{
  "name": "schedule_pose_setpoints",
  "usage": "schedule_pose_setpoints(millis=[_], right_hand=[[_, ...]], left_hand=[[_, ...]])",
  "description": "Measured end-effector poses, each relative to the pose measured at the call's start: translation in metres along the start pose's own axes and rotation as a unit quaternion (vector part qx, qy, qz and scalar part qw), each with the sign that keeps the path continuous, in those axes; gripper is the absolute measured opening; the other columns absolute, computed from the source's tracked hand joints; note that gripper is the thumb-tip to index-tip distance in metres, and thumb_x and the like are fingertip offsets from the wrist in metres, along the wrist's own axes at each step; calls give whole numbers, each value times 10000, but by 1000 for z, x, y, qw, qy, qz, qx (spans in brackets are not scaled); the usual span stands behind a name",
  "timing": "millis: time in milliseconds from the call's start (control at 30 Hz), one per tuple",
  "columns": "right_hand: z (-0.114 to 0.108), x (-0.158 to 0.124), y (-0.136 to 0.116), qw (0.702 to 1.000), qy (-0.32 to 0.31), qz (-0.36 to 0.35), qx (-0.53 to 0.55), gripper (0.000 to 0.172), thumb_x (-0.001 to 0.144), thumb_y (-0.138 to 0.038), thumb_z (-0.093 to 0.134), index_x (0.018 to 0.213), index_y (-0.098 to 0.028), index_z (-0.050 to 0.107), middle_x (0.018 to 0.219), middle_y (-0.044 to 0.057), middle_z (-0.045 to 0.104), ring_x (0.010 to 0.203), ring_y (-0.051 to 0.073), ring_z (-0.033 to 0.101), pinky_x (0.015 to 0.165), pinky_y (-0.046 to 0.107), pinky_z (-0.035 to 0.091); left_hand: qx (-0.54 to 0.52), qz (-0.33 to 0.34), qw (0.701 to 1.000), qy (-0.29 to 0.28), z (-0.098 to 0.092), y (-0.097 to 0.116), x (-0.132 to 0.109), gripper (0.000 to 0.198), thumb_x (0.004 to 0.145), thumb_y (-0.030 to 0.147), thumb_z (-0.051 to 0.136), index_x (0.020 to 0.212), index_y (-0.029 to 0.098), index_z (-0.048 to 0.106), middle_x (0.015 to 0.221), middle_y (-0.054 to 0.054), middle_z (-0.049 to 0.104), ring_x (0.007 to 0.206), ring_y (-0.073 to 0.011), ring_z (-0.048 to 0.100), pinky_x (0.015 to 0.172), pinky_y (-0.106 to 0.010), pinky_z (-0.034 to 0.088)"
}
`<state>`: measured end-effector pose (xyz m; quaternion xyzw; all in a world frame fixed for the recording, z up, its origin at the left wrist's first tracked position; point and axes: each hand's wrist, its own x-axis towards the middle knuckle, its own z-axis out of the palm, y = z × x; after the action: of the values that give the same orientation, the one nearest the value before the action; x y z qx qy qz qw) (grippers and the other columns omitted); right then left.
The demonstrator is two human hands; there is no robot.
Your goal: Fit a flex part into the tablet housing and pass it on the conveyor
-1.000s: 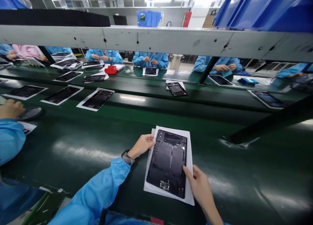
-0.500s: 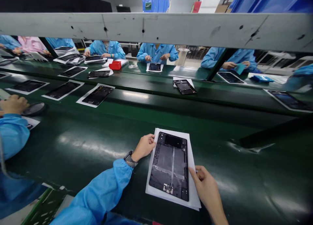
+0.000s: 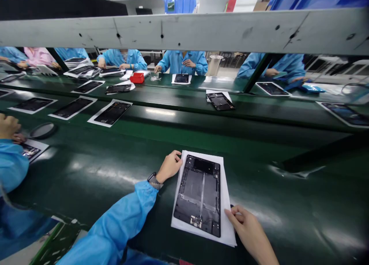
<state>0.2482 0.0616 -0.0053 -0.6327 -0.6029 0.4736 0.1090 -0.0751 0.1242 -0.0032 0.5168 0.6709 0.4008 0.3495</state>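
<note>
A dark tablet back housing (image 3: pixel 198 196) lies face up on a white paper sheet (image 3: pixel 226 215), with its metal inner panels and a small circuit board near the lower end showing. The sheet rests on a green conveyor belt (image 3: pixel 86 169). My left hand (image 3: pixel 170 166), with a black watch on the wrist, has its fingers curled at the sheet's upper left edge. My right hand (image 3: pixel 248 226) lies at the lower right edge of the sheet, its fingertips against the paper. Neither hand touches the housing.
A grey metal crossbeam (image 3: pixel 173 30) spans the view above the belt. Several more dark housings on white sheets lie beyond it. A co-worker's hand (image 3: pixel 8 126) rests at the far left by a round dark pad (image 3: pixel 42 130). Other workers in blue sit across, near a red box (image 3: pixel 137 78).
My right hand has slid down along the sheet's right edge. My left hand has shifted slightly up the sheet's left edge. The housing and sheet stay about where they were.
</note>
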Motion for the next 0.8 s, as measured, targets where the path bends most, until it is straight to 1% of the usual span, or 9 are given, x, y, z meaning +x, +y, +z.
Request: schedule_pose_setpoints(millis=[67,133,200,300,400,500,567,667,800], right_hand=[[1,-1,5,1000,-27,-5,-2,438,795,-667,467,725,-234,462,580,12,621,562,206,550,543,279,331],[3,-3,8,999,-39,-11,5,451,816,-670,446,734,-228,483,618,19,637,586,205,556,561,279,344],[4,-5,9,999,-29,-18,5,460,824,-671,433,725,-225,488,606,16,624,574,197,539,558,276,341],[6,-6,9,999,-9,-30,7,453,818,-657,441,691,-224,480,575,11,599,550,186,525,543,269,335],[7,-5,8,999,3,-39,15,435,807,-636,466,664,-226,482,564,9,587,542,184,528,531,265,342],[7,-5,9,999,0,-39,21,426,805,-625,483,651,-228,488,548,6,574,530,185,527,518,266,344],[6,-6,10,999,-5,-39,24,422,806,-620,494,648,-229,491,538,4,571,520,185,524,517,268,347],[5,-11,13,998,-29,-39,27,419,814,-616,506,652,-229,492,539,7,587,518,186,531,534,274,359],[4,-18,20,996,-72,-44,3,442,845,-623,464,652,-226,475,526,10,586,536,185,538,586,285,370]], left_hand=[[-8,-7,1000,-7,-1,2,20,229,818,178,587,1041,127,590,712,1,647,579,-113,554,597,-220,396],[-21,-13,999,-30,-1,5,40,197,819,210,610,989,111,607,676,-2,638,504,-101,525,544,-219,380],[-36,-15,997,-61,0,7,55,171,799,220,643,921,101,622,639,1,623,449,-88,495,498,-216,362],[-58,-14,994,-90,0,10,65,107,763,146,648,852,93,624,606,13,602,414,-70,468,464,-204,349],[-72,-20,994,-81,-1,11,65,100,752,86,622,851,87,604,588,26,581,420,-59,469,460,-186,348],[-73,-34,995,-56,-5,13,61,103,799,105,593,899,88,579,539,44,550,398,-53,447,443,-173,328],[-67,-48,995,-53,-8,15,58,101,832,134,576,923,90,566,501,54,528,369,-53,419,414,-169,290],[-55,-69,992,-85,-14,20,51,130,830,174,617,921,98,563,480,50,534,351,-60,407,389,-173,252],[-43,-82,987,-131,-17,23,41,202,768,156,694,906,110,553,484,48,551,371,-61,421,418,-173,281]])
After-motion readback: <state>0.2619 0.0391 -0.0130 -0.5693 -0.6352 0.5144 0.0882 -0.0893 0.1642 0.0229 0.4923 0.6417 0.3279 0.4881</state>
